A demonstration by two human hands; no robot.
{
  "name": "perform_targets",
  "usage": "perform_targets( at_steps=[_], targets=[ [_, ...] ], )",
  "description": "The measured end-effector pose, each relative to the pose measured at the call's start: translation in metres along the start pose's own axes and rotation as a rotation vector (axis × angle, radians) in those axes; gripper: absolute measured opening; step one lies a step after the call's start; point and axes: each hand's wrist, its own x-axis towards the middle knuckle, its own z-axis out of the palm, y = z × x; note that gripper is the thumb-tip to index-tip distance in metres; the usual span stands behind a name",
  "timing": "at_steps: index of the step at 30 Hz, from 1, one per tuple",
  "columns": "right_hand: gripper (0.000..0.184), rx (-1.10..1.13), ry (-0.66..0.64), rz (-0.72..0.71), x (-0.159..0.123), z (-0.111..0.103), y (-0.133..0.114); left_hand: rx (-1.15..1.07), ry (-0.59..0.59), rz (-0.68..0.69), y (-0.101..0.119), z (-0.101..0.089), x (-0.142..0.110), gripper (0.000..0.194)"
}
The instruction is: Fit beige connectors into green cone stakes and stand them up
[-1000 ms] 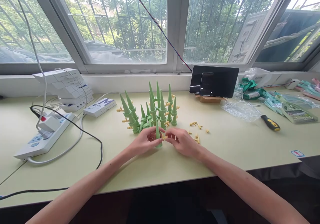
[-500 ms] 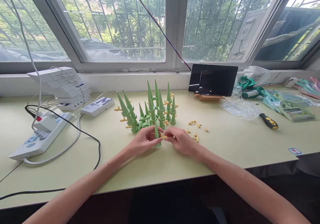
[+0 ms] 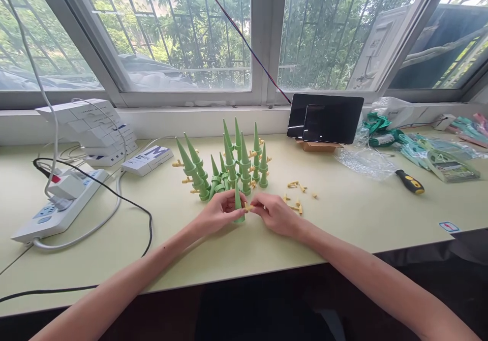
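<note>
Right at the lower middle of the frame, the left hand [image 3: 219, 212] has its grip closed around an upright green spike [image 3: 238, 206], and the right hand [image 3: 277, 215] has a small yellow fitting [image 3: 248, 207] pinched in its grip, up against the spike's side, all over a pale yellow-green worktop [image 3: 213, 254]. Just behind that there's a bunch of standing green spikes [image 3: 230, 164], with loose yellow bits [image 3: 300, 209] to their right and a white power strip [image 3: 61, 209] off at left. Further back it's a black tablet [image 3: 337, 120], then big grey-framed windows [image 3: 264, 41] filling the top, with leafy trees and bars outside.
</note>
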Motion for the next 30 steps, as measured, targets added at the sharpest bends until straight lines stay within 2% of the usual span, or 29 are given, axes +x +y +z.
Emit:
perform_targets(
  at_steps=[8,21,27,30],
  targets=[
    [0.017,0.044,0.006,-0.016,0.0004,0.002,0.002,-0.111,-0.018,-0.031,0.002,0.0018,0.0006,0.026],
    [0.039,0.099,0.013,0.049,0.0024,0.0051,-0.0023,-0.098,-0.021,-0.01,0.0,0.0008,0.0006,0.027],
    [0.038,0.085,0.014,0.067,0.0033,0.0023,-0.0049,-0.08,-0.014,-0.018,-0.0008,-0.0002,0.0015,0.027],
    [0.028,0.107,0.041,0.066,0.0029,-0.0018,-0.0075,-0.075,-0.004,-0.023,-0.001,-0.0018,0.0018,0.028]
  ],
)
